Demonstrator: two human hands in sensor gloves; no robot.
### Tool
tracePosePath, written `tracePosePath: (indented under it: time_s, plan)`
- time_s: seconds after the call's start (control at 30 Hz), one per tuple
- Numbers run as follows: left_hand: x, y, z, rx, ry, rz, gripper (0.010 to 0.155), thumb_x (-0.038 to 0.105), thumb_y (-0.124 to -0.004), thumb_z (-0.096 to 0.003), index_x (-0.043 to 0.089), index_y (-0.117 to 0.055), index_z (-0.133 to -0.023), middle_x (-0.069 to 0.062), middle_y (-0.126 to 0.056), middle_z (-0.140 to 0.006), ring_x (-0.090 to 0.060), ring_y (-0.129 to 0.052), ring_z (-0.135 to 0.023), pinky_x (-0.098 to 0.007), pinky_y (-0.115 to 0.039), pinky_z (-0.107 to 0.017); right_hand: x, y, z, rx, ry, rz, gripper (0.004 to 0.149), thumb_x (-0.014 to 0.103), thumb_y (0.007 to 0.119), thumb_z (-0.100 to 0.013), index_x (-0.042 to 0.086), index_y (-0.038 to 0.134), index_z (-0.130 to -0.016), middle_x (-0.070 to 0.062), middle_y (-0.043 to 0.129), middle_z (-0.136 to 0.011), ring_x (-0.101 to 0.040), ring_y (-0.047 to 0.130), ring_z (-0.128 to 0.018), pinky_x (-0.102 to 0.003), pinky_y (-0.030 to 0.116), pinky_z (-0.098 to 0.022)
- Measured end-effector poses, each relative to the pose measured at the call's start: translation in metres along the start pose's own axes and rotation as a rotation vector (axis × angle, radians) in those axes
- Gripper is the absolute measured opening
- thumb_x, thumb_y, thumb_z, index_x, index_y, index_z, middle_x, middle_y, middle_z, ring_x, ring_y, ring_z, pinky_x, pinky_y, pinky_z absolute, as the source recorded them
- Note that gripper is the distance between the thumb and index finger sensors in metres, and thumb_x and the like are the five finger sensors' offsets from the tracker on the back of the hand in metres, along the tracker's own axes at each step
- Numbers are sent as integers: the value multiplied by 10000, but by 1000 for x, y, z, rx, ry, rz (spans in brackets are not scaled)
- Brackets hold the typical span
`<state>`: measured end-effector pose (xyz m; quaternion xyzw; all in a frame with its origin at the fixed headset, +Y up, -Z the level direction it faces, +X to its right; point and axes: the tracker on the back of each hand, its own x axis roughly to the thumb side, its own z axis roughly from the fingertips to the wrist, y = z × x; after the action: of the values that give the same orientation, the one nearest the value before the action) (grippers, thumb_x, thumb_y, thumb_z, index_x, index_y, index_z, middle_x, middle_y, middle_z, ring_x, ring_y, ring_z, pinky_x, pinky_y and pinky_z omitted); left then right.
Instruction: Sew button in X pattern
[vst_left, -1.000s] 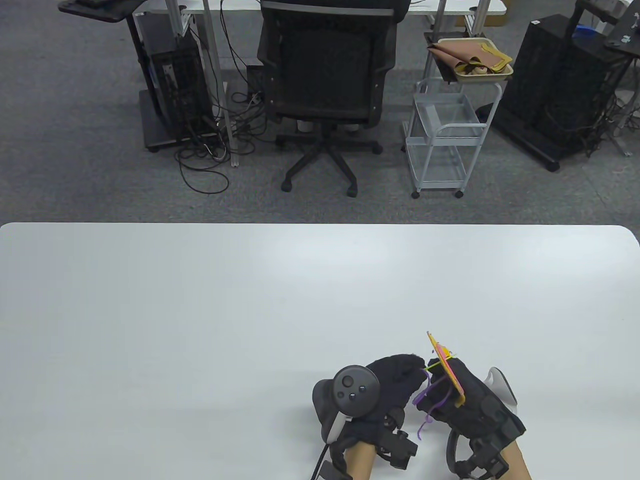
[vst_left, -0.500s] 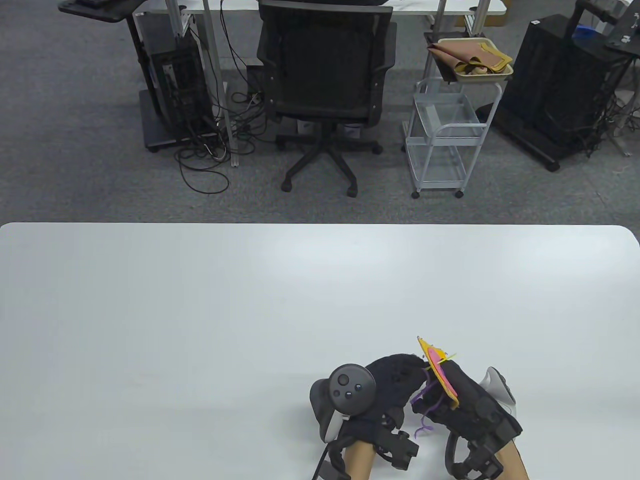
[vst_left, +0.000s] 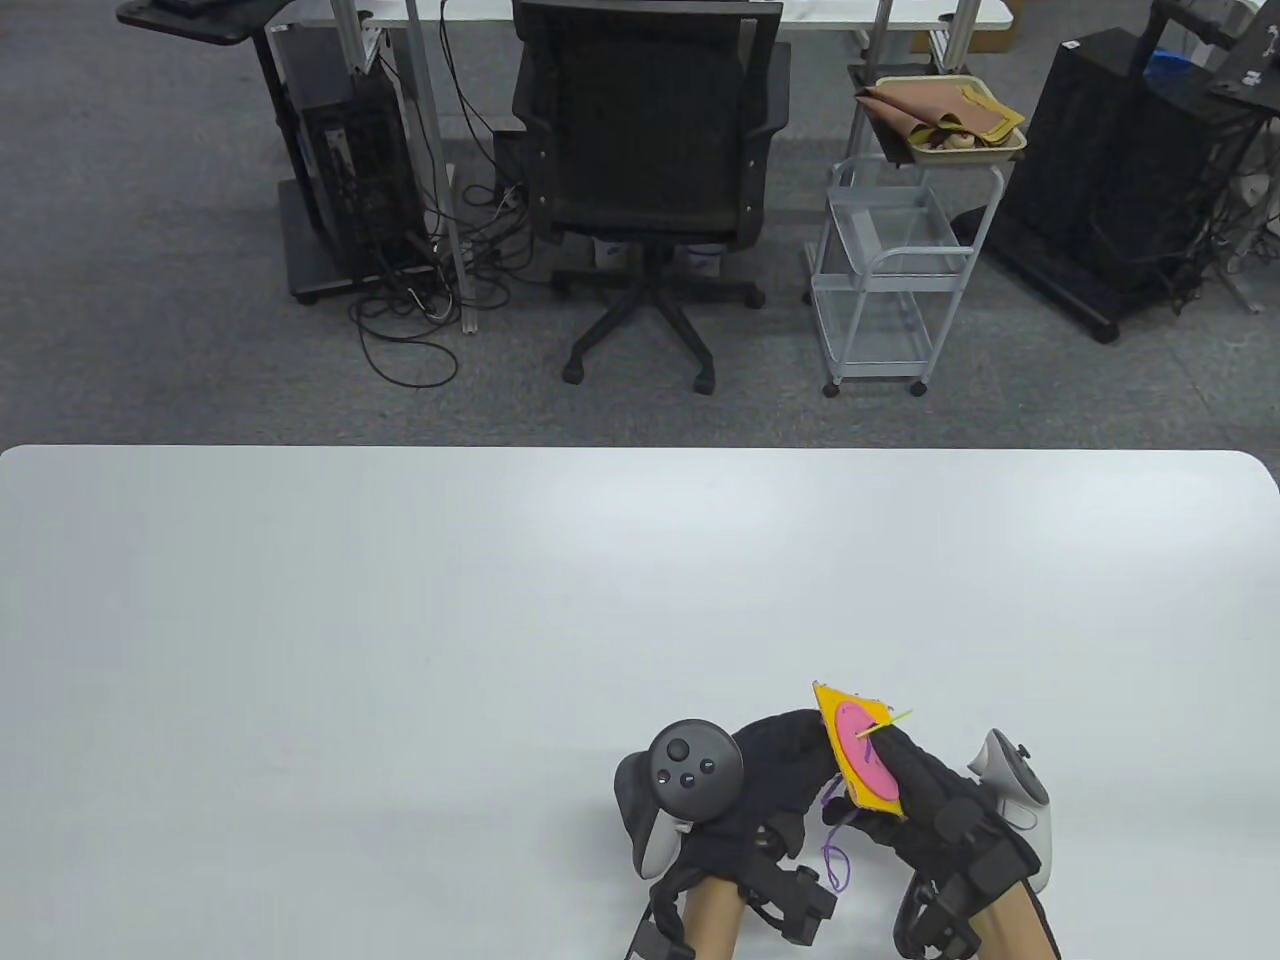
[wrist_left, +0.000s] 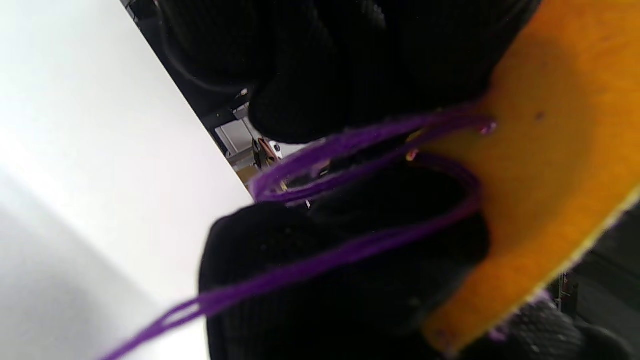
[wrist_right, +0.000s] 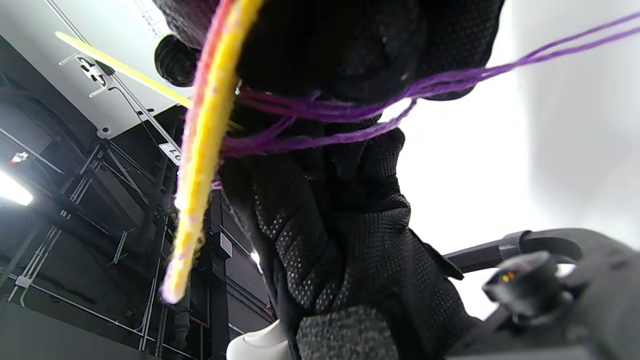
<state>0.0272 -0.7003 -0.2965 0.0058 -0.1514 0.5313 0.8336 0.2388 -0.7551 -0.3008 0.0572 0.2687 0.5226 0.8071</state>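
A yellow-orange felt piece (vst_left: 872, 790) with a pink button (vst_left: 855, 740) on it is held above the table's near edge, its face turned up toward the table view. My left hand (vst_left: 812, 735) pinches its left edge; the left wrist view shows the felt's back (wrist_left: 550, 150) with purple thread (wrist_left: 350, 250) looping from it. My right hand (vst_left: 888, 758) grips the felt from the right, one finger on its face. A yellow needle (vst_left: 888, 721) sticks out of the button toward the upper right. Loose purple thread (vst_left: 836, 860) hangs between my wrists. In the right wrist view the felt (wrist_right: 200, 150) is edge-on, with the needle (wrist_right: 120, 70) beside it.
The white table (vst_left: 500, 620) stretches far and left of my hands. Beyond its far edge stand an office chair (vst_left: 650, 150) and a white cart (vst_left: 890, 290) with a tray of fabric scraps (vst_left: 945, 120).
The felt has turned from edge-on to face up, showing the pink button, and shifted slightly left and down. Both hands rotated with it; the thread loops hang lower.
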Motion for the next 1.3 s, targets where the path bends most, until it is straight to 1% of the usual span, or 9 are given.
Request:
tracePosePath:
  time_s: [0.17,0.33,0.4,0.6,0.67,0.8,0.93,1.13,1.3]
  plan:
    - [-9,-4,-2,-75,18,163,381,403,-753,-525,249,-856,-859,37,-969,-773,-182,-965,-671,-443,-796,-557,3,-3,2,-11,-12,8,457,443,549,-591,147,579,-938,-3,820,-610,-141,824,-495,-467,666,-674]
    - [-17,-8,-4,-141,35,323,455,459,-649,-557,226,-837,-900,3,-941,-828,-220,-934,-721,-470,-764,-586,7,-6,4,-51,-28,63,460,441,560,-589,146,576,-941,-5,819,-617,-144,823,-503,-470,660,-679]
    - [-19,-10,-4,-167,46,367,483,483,-623,-561,220,-829,-910,-6,-934,-844,-229,-927,-733,-476,-759,-591,8,-6,5,-63,-33,82,461,440,563,-589,146,571,-944,-6,816,-623,-146,822,-509,-474,658,-680]
    - [-24,-12,-4,-198,71,446,592,568,-542,-560,202,-822,-932,-34,-922,-877,-260,-915,-757,-495,-746,-598,12,-8,8,-124,-69,158,460,436,575,-585,153,566,-948,-10,811,-639,-153,818,-525,-477,643,-694]
    - [-25,-11,-4,-211,84,452,624,598,-543,-553,194,-811,-946,-45,-910,-895,-274,-902,-773,-507,-733,-605,14,-9,9,-164,-84,208,458,431,585,-582,159,564,-950,-14,810,-651,-159,816,-539,-481,633,-702]
    - [-26,-10,-3,-207,114,422,619,599,-585,-548,184,-803,-953,-55,-901,-905,-288,-896,-777,-517,-728,-600,18,-8,12,-224,-117,306,447,425,607,-577,181,569,-950,-23,807,-676,-173,812,-566,-491,614,-716]
    - [-28,-12,-4,-213,137,406,578,555,-637,-553,179,-782,-967,-58,-887,-916,-290,-890,-783,-518,-725,-599,21,-4,13,-276,-147,411,438,424,623,-569,202,581,-945,-27,808,-692,-182,811,-583,-495,604,-726]
    - [-28,-11,-4,-206,157,398,511,478,-698,-549,189,-772,-964,-46,-884,-913,-280,-894,-778,-513,-733,-592,24,-1,15,-310,-171,509,435,423,635,-564,219,581,-945,-29,804,-724,-197,806,-617,-505,582,-744]
    - [-28,-10,-4,-174,167,370,465,429,-699,-555,205,-781,-953,-21,-901,-894,-250,-916,-760,-491,-757,-584,22,1,14,-339,-166,551,456,425,625,-566,211,560,-963,-41,793,-755,-210,799,-646,-515,562,-755]
